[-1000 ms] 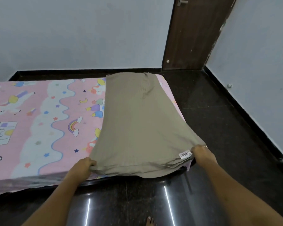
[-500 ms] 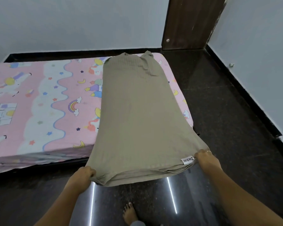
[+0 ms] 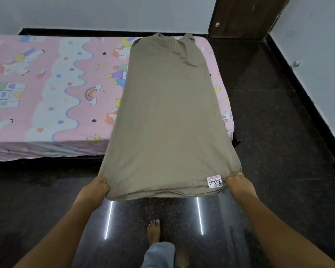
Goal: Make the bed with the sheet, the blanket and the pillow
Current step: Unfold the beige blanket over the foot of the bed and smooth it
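Note:
A folded khaki blanket (image 3: 166, 113) stretches from the far edge of the mattress out past its near edge, over the floor. My left hand (image 3: 96, 187) grips its near left corner. My right hand (image 3: 238, 181) grips the near right corner, beside a white label (image 3: 214, 182). The near end hangs in the air between my hands. A pink sheet (image 3: 52, 88) printed with unicorns, rainbows and stars covers the mattress. No pillow is in view.
The low mattress lies on a dark polished floor (image 3: 275, 132). A brown door (image 3: 244, 16) stands at the far right corner, with grey walls on both sides. My bare foot (image 3: 154, 230) stands on the floor below the blanket's near edge.
I have stepped back from the bed, and both hands have drawn the blanket's near end off the mattress edge and out over the floor. My foot has come into view.

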`<state>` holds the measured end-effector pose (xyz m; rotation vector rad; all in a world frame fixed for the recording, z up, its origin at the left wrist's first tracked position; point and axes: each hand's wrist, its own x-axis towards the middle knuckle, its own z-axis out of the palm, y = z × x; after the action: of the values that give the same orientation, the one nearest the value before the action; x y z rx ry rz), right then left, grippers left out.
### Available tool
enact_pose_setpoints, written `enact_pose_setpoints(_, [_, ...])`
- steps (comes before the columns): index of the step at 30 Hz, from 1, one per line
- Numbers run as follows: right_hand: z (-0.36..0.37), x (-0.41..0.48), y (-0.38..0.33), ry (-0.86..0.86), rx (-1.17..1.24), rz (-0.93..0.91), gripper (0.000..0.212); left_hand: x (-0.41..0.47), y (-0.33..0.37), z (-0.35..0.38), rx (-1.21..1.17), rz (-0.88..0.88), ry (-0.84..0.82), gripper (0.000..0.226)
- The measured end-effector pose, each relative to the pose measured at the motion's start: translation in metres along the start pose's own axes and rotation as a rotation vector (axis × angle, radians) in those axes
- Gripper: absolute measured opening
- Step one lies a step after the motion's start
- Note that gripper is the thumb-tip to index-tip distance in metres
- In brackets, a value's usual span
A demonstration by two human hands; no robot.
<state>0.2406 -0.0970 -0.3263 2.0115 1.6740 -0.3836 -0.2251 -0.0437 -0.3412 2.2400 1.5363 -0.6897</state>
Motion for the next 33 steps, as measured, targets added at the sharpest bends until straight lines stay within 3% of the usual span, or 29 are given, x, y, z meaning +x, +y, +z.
enact_pose_setpoints(10, [0.015, 0.018, -0.014, -0.131, -0.022, 0.046, 0.04, 0.022, 0.01, 0.015, 0.209, -0.093, -0.193, 0.034])
enact_pose_setpoints(15, [0.008, 0.031, -0.024, -0.294, 0.005, 0.114, 0.041, 0.034, 0.013, 0.017, 0.183, -0.034, -0.269, 0.032])
enact_pose_setpoints(20, [0.006, 0.044, -0.033, -0.46, -0.014, 0.046, 0.04, 0.047, 0.016, 0.002, 0.082, -0.08, -0.34, 0.033])
enact_pose_setpoints(29, [-0.032, 0.064, -0.067, -0.413, 0.134, -0.067, 0.056, 0.068, 0.037, -0.051, -0.158, -0.124, -0.247, 0.032])
enact_pose_setpoints(33, [-0.062, 0.075, -0.087, -0.326, 0.2, -0.186, 0.05, 0.074, 0.046, -0.067, -0.323, -0.116, -0.23, 0.019])
